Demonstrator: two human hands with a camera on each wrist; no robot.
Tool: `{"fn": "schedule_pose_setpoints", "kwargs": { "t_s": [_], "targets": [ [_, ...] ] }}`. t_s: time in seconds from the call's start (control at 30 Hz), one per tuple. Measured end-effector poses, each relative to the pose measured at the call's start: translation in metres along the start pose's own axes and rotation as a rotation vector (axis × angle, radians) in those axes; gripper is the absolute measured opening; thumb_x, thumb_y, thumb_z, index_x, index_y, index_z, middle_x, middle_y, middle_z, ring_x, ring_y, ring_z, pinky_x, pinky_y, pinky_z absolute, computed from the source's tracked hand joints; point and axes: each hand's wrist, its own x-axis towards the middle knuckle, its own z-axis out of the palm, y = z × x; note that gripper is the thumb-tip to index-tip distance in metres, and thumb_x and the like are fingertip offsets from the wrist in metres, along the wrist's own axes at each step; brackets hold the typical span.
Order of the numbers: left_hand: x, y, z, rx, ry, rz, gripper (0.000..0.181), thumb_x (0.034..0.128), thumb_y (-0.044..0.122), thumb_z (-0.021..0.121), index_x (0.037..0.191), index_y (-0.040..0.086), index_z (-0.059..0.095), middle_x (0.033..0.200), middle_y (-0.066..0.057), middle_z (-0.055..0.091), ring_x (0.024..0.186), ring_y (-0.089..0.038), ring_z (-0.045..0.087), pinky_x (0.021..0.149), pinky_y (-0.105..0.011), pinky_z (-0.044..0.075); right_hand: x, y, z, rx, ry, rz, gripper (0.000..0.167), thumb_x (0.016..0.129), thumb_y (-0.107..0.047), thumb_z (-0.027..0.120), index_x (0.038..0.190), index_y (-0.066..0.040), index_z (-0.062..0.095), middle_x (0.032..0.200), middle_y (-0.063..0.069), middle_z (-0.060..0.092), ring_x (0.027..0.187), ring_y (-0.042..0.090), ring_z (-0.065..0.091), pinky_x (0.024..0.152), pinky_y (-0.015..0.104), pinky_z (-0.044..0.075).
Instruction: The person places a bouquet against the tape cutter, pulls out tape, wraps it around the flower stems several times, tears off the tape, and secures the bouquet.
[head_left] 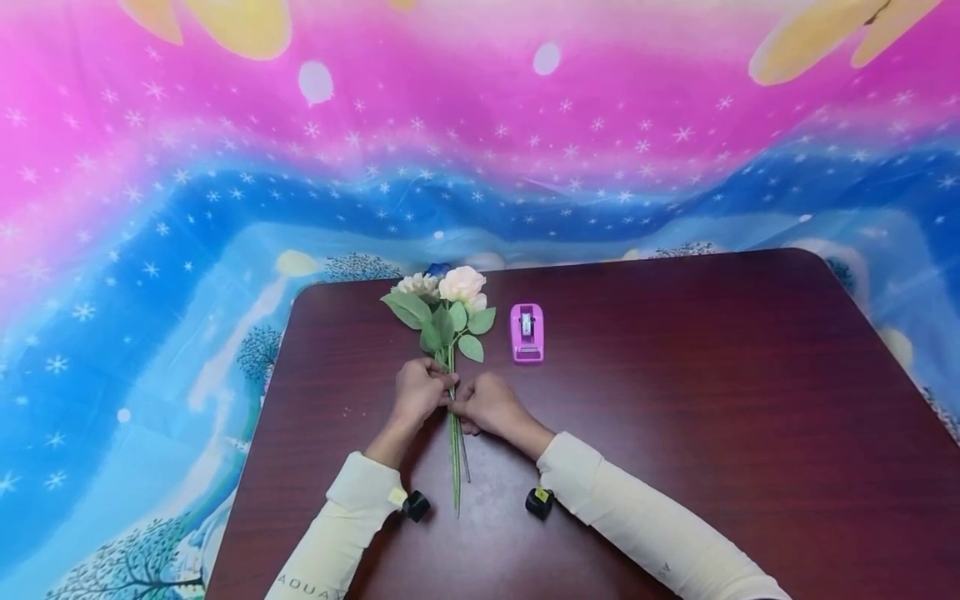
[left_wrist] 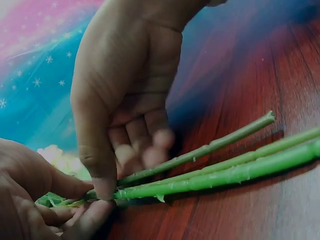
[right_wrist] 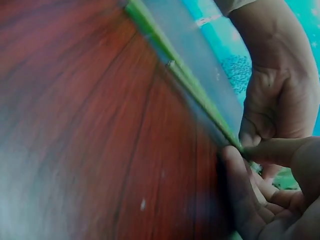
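Observation:
A small bunch of flowers lies on the table with its heads toward the far edge: a pale pink rose (head_left: 462, 286), a cream bloom (head_left: 417, 287) and a bit of a blue flower (head_left: 438, 269) behind. My left hand (head_left: 422, 390) grips the bunch just under the leaves. Right below it, my right hand (head_left: 491, 406) pinches the green stems (head_left: 455, 467) between thumb and index finger, its other fingers curled. In the left wrist view the stems (left_wrist: 215, 176) spread apart beyond the fingertips, one shorter than the others. Whether tape sits under the fingers I cannot tell.
A pink tape dispenser (head_left: 527, 333) stands to the right of the flowers. The dark red wooden table (head_left: 697, 400) has rounded far corners. A patterned pink and blue cloth (head_left: 450, 150) hangs behind it. A small black wrist camera (head_left: 538, 503) sits by the right cuff.

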Motion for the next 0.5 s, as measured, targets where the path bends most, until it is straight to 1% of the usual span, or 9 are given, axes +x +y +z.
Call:
{"fn": "schedule_pose_setpoints", "kwargs": {
  "t_s": [0.03,0.1,0.13,0.2,0.23,0.27,0.37,0.43,0.5],
  "targets": [
    [0.001,-0.001,0.0,0.051,0.005,0.013,0.021,0.0882,0.012,0.079,0.1,-0.003,0.07,0.083,-0.013,0.073,0.059,-0.018,0.071,0.062,-0.033,0.061,-0.001,0.001,-0.001,-0.05,0.007,-0.023,0.025,0.092,-0.028,0.074,0.074,-0.012,0.077,0.053,0.0,0.066,0.043,0.008,0.059,0.048,0.022,0.046],
    [0.001,-0.001,0.0,0.177,0.029,0.044,0.03,0.0873,0.021,0.081,0.104,0.0,0.068,0.088,-0.014,0.074,0.07,-0.021,0.073,0.07,-0.037,0.06,-0.002,0.003,-0.003,-0.133,0.013,-0.051,0.033,0.093,-0.037,0.073,0.068,-0.015,0.075,0.048,-0.004,0.061,0.041,0.007,0.055,0.049,0.022,0.043],
    [0.001,-0.001,-0.001,0.237,0.045,0.059,0.035,0.0866,0.026,0.081,0.107,0.001,0.068,0.09,-0.014,0.074,0.075,-0.023,0.073,0.073,-0.038,0.058,-0.003,0.004,-0.004,-0.151,0.012,-0.062,0.037,0.094,-0.04,0.072,0.067,-0.015,0.074,0.046,-0.005,0.059,0.041,0.007,0.054,0.049,0.022,0.042],
    [0.002,-0.002,-0.003,0.318,0.063,0.075,0.045,0.0847,0.034,0.082,0.112,0.003,0.065,0.086,-0.013,0.074,0.075,-0.025,0.072,0.072,-0.039,0.055,-0.004,0.006,-0.005,-0.154,0.001,-0.067,0.041,0.096,-0.043,0.069,0.067,-0.014,0.072,0.047,-0.006,0.057,0.042,0.008,0.053,0.049,0.023,0.041],
    [0.003,-0.002,-0.004,0.327,0.06,0.078,0.049,0.0842,0.037,0.083,0.114,0.004,0.063,0.084,-0.011,0.074,0.073,-0.024,0.071,0.069,-0.039,0.055,-0.005,0.006,-0.007,-0.152,-0.007,-0.062,0.042,0.097,-0.044,0.067,0.068,-0.013,0.071,0.048,-0.005,0.057,0.043,0.009,0.053,0.049,0.024,0.041],
    [0.003,-0.002,-0.006,0.319,0.048,0.08,0.052,0.0841,0.039,0.083,0.116,0.003,0.062,0.081,-0.01,0.073,0.071,-0.023,0.07,0.066,-0.038,0.055,-0.006,0.007,-0.009,-0.143,-0.015,-0.053,0.043,0.098,-0.044,0.066,0.07,-0.012,0.071,0.05,-0.004,0.058,0.044,0.009,0.054,0.049,0.024,0.042],
    [0.002,-0.003,-0.013,0.217,-0.023,0.061,0.059,0.0854,0.039,0.082,0.123,0.0,0.057,0.076,-0.012,0.071,0.06,-0.022,0.07,0.055,-0.033,0.055,-0.009,0.011,-0.018,-0.148,-0.032,-0.04,0.034,0.098,-0.039,0.066,0.08,-0.01,0.072,0.062,-0.002,0.064,0.052,0.01,0.058,0.053,0.024,0.047],
    [0.0,-0.006,-0.021,0.184,-0.05,0.055,0.061,0.0889,0.039,0.079,0.128,0.0,0.056,0.083,-0.011,0.071,0.064,-0.019,0.071,0.057,-0.03,0.055,-0.013,0.012,-0.027,-0.182,-0.036,-0.043,0.028,0.097,-0.035,0.068,0.089,-0.009,0.073,0.071,-0.001,0.068,0.059,0.01,0.06,0.059,0.024,0.051],
    [-0.002,-0.008,-0.03,0.173,-0.058,0.049,0.061,0.0945,0.042,0.072,0.135,-0.001,0.053,0.092,-0.014,0.072,0.073,-0.021,0.072,0.064,-0.03,0.055,-0.018,0.013,-0.038,-0.204,-0.039,-0.046,0.022,0.096,-0.031,0.07,0.097,-0.01,0.073,0.076,-0.001,0.07,0.062,0.01,0.062,0.062,0.026,0.054]
  ]
}}
